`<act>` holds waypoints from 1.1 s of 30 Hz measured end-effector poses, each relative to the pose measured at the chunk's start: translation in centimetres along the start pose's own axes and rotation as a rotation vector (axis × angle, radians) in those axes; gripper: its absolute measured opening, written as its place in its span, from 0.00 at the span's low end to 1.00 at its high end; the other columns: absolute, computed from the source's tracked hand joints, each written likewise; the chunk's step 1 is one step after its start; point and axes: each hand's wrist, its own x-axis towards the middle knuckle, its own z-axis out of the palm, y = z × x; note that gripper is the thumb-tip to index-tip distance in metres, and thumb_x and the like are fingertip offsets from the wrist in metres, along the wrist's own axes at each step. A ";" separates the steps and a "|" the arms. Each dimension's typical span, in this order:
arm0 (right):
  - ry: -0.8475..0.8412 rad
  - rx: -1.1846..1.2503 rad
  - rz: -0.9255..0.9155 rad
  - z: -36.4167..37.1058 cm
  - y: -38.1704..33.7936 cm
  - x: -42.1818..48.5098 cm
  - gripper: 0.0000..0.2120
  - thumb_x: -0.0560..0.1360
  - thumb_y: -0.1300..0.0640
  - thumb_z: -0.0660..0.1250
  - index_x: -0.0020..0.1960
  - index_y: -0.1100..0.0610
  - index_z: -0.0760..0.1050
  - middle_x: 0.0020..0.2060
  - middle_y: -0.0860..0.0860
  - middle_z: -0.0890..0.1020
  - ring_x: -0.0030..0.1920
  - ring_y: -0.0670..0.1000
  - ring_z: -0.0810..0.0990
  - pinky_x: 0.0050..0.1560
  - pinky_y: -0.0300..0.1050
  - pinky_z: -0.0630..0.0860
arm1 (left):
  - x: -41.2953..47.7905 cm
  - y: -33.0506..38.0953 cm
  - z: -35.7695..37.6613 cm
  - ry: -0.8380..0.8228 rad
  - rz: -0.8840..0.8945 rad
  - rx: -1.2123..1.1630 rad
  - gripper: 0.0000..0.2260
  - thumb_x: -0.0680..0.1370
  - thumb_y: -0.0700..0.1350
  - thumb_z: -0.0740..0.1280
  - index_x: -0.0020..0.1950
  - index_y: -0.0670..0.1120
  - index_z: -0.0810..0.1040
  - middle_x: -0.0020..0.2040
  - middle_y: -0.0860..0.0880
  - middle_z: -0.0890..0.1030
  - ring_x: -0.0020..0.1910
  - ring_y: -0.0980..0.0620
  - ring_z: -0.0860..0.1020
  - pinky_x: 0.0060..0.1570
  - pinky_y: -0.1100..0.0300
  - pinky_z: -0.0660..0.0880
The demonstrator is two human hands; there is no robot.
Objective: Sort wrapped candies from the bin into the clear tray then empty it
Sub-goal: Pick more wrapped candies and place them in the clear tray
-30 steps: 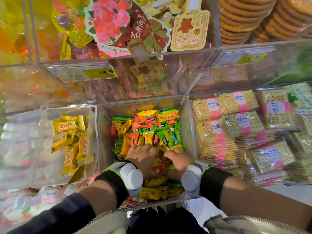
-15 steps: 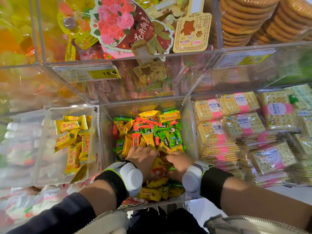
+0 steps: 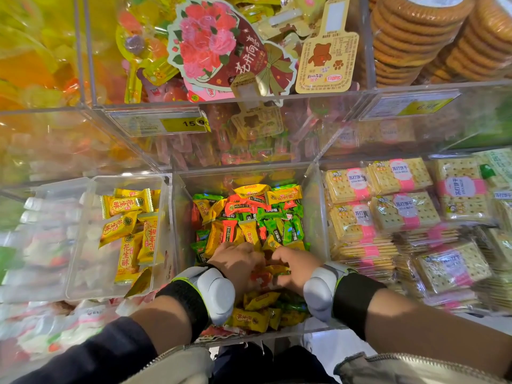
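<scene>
A clear bin [image 3: 314, 206] in the middle holds a heap of wrapped candies [image 3: 249, 217] in yellow, green and orange-red. Both hands are down in the heap near its front. My left hand [image 3: 235, 261] lies knuckles up with its fingers curled into the candies. My right hand [image 3: 295, 266] is beside it, fingers bent inward toward the left hand. Their fingertips are buried, so what each holds is hidden. To the left stands the clear tray [image 3: 83, 245] with several yellow wrapped candies [image 3: 127, 231] in it.
Packs of soda crackers [image 3: 401, 217] fill the shelf to the right. Above are clear bins with a yellow price tag [image 3: 185, 124], a flower-printed card [image 3: 221, 45] and stacked round biscuits [image 3: 415, 37]. White wrapped goods [image 3: 41, 245] lie at the left.
Both hands stay in the bin and have shifted only slightly among the candies. The yellow candies in the tray have not moved.
</scene>
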 end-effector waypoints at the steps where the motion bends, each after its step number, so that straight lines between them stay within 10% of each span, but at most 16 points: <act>1: 0.007 0.007 0.000 0.0 0.0 0.0 0.25 0.74 0.54 0.66 0.68 0.52 0.63 0.64 0.56 0.73 0.61 0.56 0.74 0.57 0.43 0.71 | -0.1 0.0 -0.2 -0.003 0.000 -0.006 0.20 0.75 0.54 0.64 0.66 0.53 0.68 0.66 0.48 0.69 0.67 0.45 0.67 0.70 0.50 0.56; 25: 0.160 0.122 -0.036 -1.6 -1.5 -0.7 0.21 0.75 0.49 0.64 0.66 0.50 0.67 0.61 0.51 0.75 0.51 0.50 0.76 0.46 0.36 0.68 | -1.9 -0.4 -2.6 0.128 -0.071 -0.244 0.21 0.77 0.48 0.62 0.70 0.51 0.65 0.65 0.46 0.69 0.61 0.44 0.72 0.59 0.54 0.71; 33: 0.263 0.321 -0.063 -2.6 -3.3 -1.1 0.19 0.71 0.48 0.69 0.60 0.50 0.72 0.51 0.46 0.72 0.49 0.51 0.78 0.55 0.53 0.78 | -3.4 -1.0 -4.4 0.305 -0.067 -0.378 0.20 0.76 0.47 0.63 0.68 0.52 0.66 0.64 0.47 0.68 0.61 0.46 0.71 0.59 0.56 0.68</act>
